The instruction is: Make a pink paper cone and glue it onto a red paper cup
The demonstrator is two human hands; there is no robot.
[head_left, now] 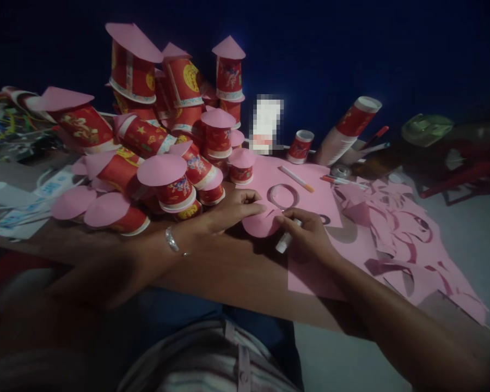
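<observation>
A round piece of pink paper [261, 223] is held between my two hands above the table's front part. My left hand [239, 209] pinches its left edge, and a silver bracelet circles that wrist. At the right edge, my right hand [306, 226] has its fingers closed on the same paper. A small white tube [288, 239] lies beside and partly behind my right fingers. Just beyond my hands a roll of tape [283, 196] rests on a pink sheet [310, 179].
Red paper cups with pink cone tops [167, 179] are piled at the left and back. Pink paper scraps [412, 234] cover the right side. A marker [296, 178], a single red cup [301, 147] and a leaning cup stack [349, 130] stand or lie behind. Wires [16, 130] lie far left.
</observation>
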